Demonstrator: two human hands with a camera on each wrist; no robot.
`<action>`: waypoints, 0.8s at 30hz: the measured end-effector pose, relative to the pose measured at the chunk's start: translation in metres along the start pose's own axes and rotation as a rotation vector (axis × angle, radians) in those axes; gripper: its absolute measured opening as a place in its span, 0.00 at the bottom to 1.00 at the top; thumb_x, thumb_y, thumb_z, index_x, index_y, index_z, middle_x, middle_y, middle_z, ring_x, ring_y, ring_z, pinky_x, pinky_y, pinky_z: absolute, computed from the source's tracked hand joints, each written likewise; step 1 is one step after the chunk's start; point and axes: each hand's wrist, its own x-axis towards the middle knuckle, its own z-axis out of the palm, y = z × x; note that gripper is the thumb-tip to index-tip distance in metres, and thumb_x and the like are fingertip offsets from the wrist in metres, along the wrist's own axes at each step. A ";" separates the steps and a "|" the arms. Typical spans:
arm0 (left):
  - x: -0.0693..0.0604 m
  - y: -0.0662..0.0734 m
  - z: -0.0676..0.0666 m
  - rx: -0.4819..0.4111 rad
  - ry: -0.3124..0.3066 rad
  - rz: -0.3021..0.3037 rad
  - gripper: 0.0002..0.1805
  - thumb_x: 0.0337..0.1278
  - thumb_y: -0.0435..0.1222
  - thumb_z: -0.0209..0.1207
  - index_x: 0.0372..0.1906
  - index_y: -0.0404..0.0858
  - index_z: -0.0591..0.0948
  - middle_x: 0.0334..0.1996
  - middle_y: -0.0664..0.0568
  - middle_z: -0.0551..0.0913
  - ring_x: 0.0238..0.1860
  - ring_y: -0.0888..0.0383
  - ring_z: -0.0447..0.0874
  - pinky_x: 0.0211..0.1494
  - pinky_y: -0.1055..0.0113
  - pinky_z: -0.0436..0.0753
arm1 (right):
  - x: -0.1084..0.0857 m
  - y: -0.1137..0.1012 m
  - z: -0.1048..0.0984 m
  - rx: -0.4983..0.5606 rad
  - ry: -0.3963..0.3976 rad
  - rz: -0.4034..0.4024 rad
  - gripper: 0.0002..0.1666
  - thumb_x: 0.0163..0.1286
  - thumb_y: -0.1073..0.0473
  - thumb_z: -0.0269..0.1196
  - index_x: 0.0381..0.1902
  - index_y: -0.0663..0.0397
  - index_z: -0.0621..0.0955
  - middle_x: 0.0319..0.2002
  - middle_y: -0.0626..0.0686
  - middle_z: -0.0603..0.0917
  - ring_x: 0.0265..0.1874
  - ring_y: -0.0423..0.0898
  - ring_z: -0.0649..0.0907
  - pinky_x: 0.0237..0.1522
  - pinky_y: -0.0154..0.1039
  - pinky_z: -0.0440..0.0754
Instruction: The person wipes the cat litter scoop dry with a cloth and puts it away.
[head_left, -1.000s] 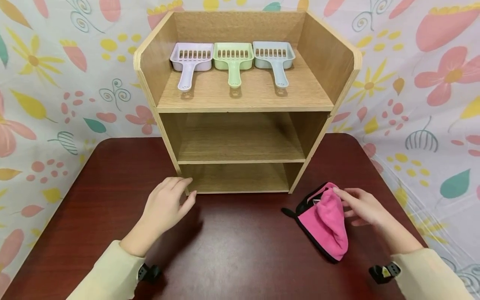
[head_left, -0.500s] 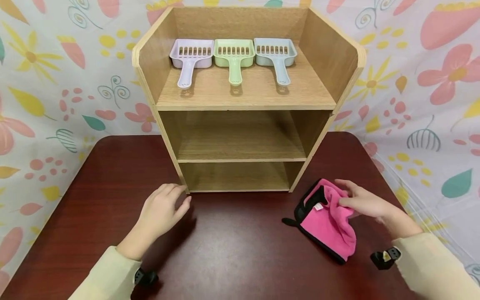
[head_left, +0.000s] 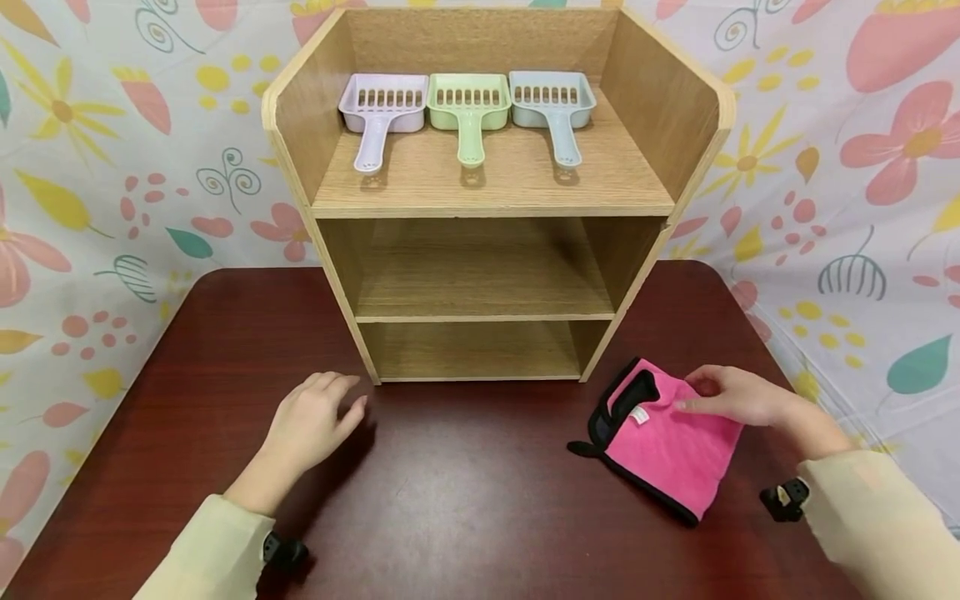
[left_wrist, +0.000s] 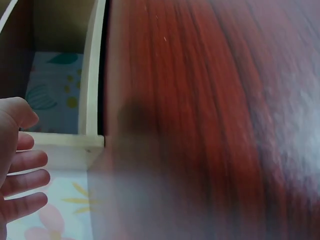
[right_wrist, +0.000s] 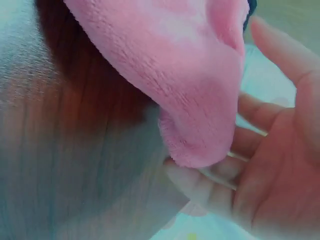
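A pink plush cloth with black edging, a black loop and a small white tag lies on the table at right. At its upper right edge, my right hand holds it, thumb in front. The right wrist view shows the fingers behind the drooping pink fabric; the exact pinch point is hidden. My left hand hovers over the table at the shelf's lower left, fingers relaxed, holding nothing. In the left wrist view, the left hand appears beside the wooden shelf edge.
A wooden shelf unit stands at the back of the dark red table. On its top level sit a lilac scoop, a green scoop and a blue scoop. Patterned fabric hangs around the table.
The pink cloth has gone from folded over to spread flatter, as my right hand shifted its hold on the upper edge. My left hand has drawn slightly away from the shelf, down and left.
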 end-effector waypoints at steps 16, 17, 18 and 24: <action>-0.008 -0.019 0.003 0.007 -0.101 -0.099 0.14 0.50 0.38 0.61 0.40 0.33 0.83 0.35 0.45 0.85 0.39 0.46 0.82 0.39 0.53 0.81 | 0.016 -0.006 0.019 -0.007 0.217 -0.126 0.16 0.60 0.51 0.67 0.41 0.54 0.80 0.36 0.50 0.83 0.35 0.40 0.77 0.37 0.34 0.74; -0.008 -0.022 0.003 0.007 -0.113 -0.112 0.14 0.50 0.38 0.61 0.40 0.33 0.83 0.36 0.44 0.85 0.39 0.46 0.82 0.39 0.52 0.81 | 0.015 -0.006 0.019 0.020 0.187 -0.116 0.20 0.60 0.50 0.67 0.45 0.56 0.79 0.39 0.52 0.83 0.37 0.40 0.78 0.37 0.33 0.75; -0.009 -0.024 0.003 0.006 -0.126 -0.124 0.15 0.51 0.39 0.61 0.41 0.33 0.83 0.36 0.44 0.85 0.40 0.46 0.82 0.39 0.52 0.81 | 0.014 -0.006 0.018 0.051 0.158 -0.107 0.25 0.59 0.50 0.67 0.50 0.58 0.78 0.42 0.54 0.83 0.38 0.40 0.78 0.38 0.32 0.75; -0.008 -0.039 0.001 -0.002 -0.201 -0.190 0.21 0.54 0.42 0.60 0.48 0.30 0.80 0.44 0.38 0.82 0.48 0.41 0.79 0.47 0.47 0.79 | 0.007 -0.005 0.013 0.069 0.129 -0.074 0.31 0.61 0.49 0.64 0.57 0.62 0.74 0.51 0.63 0.80 0.47 0.52 0.81 0.43 0.36 0.77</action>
